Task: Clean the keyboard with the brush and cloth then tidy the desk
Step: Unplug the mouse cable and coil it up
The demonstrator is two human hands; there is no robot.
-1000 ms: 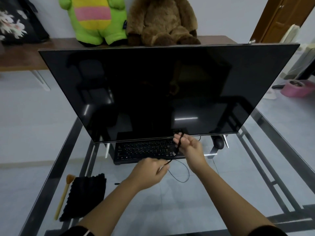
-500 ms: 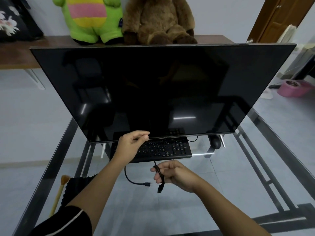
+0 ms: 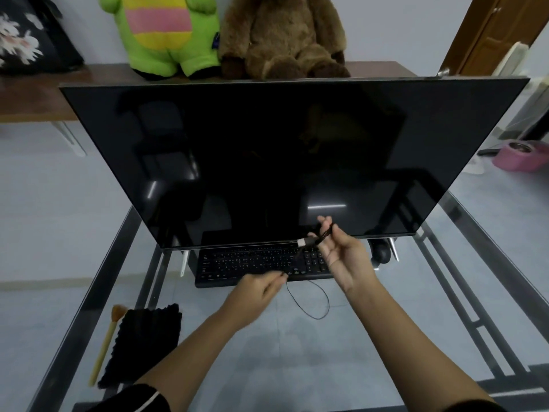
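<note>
Seemed late in the task: winding the cable [image 3: 309, 304], right hand [image 3: 341, 257] fingers pinching its gathered loops above the keyboard [image 3: 255, 263], left hand [image 3: 255, 292] fingers pinching the loose run. Brush [image 3: 104, 346] and cloth [image 3: 142, 346] lying together at the desk [image 3: 297, 358] edge, not yet stowed. Keyboard's cleanliness impossible to judge; far rows hidden under the monitor [image 3: 291, 162].
</note>
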